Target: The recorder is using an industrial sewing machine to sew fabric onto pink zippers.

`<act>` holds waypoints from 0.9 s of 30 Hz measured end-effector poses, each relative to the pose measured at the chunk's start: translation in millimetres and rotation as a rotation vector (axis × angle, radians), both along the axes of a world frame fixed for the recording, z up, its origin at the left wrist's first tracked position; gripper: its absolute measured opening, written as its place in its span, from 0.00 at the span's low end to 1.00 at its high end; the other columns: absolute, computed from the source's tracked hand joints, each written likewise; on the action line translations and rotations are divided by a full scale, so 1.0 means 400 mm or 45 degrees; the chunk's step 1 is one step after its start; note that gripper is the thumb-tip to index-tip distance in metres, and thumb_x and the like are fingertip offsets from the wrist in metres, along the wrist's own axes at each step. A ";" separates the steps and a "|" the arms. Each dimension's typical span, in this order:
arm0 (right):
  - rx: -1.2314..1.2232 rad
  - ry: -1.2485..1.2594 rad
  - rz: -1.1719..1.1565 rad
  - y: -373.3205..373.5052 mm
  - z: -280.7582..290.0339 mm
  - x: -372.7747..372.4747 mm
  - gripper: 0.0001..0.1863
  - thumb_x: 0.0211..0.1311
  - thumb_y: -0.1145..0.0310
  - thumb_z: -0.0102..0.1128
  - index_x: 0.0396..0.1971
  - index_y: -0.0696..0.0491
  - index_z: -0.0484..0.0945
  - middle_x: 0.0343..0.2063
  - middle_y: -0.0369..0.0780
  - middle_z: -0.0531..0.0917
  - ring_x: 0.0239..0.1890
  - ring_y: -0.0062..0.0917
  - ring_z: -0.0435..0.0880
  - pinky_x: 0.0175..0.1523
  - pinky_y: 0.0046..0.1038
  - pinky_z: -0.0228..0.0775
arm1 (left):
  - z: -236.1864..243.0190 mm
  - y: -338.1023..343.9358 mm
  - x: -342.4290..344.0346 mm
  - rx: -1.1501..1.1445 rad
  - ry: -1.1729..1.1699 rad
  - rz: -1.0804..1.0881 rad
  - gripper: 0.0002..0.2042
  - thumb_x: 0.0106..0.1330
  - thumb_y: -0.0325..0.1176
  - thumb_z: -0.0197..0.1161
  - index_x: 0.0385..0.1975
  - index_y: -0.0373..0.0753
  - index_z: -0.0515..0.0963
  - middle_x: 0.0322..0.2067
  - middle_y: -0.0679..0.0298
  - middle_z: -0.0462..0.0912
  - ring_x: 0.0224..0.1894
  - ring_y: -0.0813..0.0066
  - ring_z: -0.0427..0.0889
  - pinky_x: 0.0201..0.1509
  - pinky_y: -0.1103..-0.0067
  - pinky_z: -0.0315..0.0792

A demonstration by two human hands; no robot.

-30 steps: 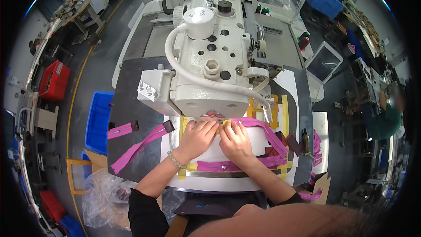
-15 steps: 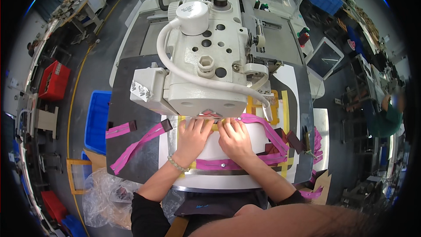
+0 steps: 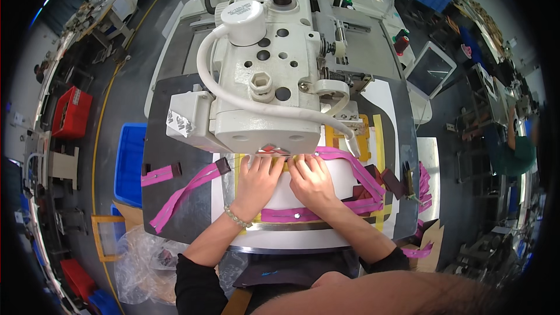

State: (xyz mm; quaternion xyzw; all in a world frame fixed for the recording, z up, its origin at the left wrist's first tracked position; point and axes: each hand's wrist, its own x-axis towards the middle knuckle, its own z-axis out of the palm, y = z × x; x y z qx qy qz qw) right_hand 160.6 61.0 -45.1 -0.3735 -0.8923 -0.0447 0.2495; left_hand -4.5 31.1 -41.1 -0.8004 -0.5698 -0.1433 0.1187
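Note:
Beneath the front of a large white sewing machine (image 3: 274, 116), both my hands work close together over a white sheet (image 3: 284, 193). My left hand (image 3: 258, 181) has its fingers stretched forward and slightly apart, their tips at the machine head's lower edge. Beside it, my right hand (image 3: 312, 181) bends its fingers at the end of a long pink zipper (image 3: 350, 166). This zipper loops out to the right and comes back below my wrists, where its metal slider (image 3: 297, 216) shows. The machine head hides the needle area and part of my fingertips.
Two more pink zipper pieces (image 3: 185, 198) with dark ends lie left on the dark table (image 3: 175, 96). Dark red pieces (image 3: 392, 182) lie at the right. A blue bin (image 3: 129, 163) and clear plastic bag (image 3: 143, 262) are left. A person in green (image 3: 524, 154) is far right.
The whole view has shifted slightly, so the machine sits a little further left. My hands and the zipper stay in nearly the same place.

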 end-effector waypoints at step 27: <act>-0.127 0.221 0.147 0.012 0.017 0.020 0.19 0.42 0.75 0.60 0.39 0.59 0.74 0.40 0.46 0.77 0.46 0.38 0.77 0.53 0.37 0.69 | -0.005 0.010 -0.048 -0.023 0.072 -0.002 0.21 0.56 0.42 0.64 0.52 0.51 0.75 0.43 0.70 0.76 0.51 0.74 0.73 0.57 0.60 0.61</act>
